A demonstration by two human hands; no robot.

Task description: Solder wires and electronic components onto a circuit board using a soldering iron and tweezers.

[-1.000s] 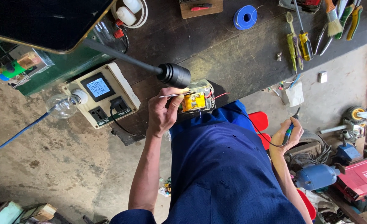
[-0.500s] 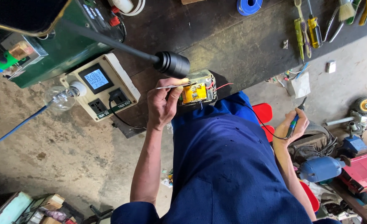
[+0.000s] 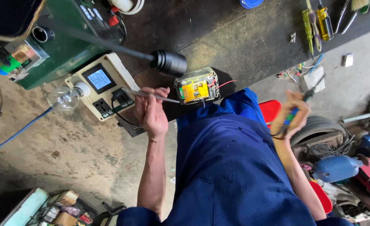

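Left hand (image 3: 151, 112) holding probe (image 3: 151, 95), tip at circuit module (image 3: 196, 86)

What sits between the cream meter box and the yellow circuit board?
In the head view, the left hand, holding a thin metal tool pointing at the board.

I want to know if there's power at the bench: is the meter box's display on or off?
On: the meter box screen glows pale blue with digits showing.
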